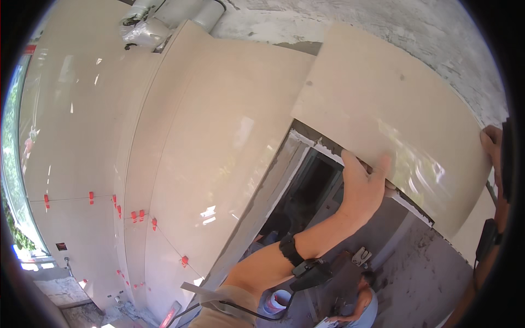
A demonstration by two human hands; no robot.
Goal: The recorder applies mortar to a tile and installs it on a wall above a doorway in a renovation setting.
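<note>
A large glossy beige tile [383, 93] sits high above a doorway opening in the tiled wall. My left hand [366, 180] grips its lower edge, fingers curled on the tile's face and bottom; a black band with a device is strapped to that arm. At the far right, my right hand [491, 143] holds the tile's right edge, partly cut off by the dark rim. White mortar lines the opening's top edge just under the tile.
Beige wall tiles [213, 126] carry red levelling clips [154, 223]. A bright window [13, 142] is at far left, wrapped pipes [150, 30] above. Through the opening are a white bucket [278, 300] and a crouching co-worker [360, 306] below. Rough plaster [448, 44] lies overhead.
</note>
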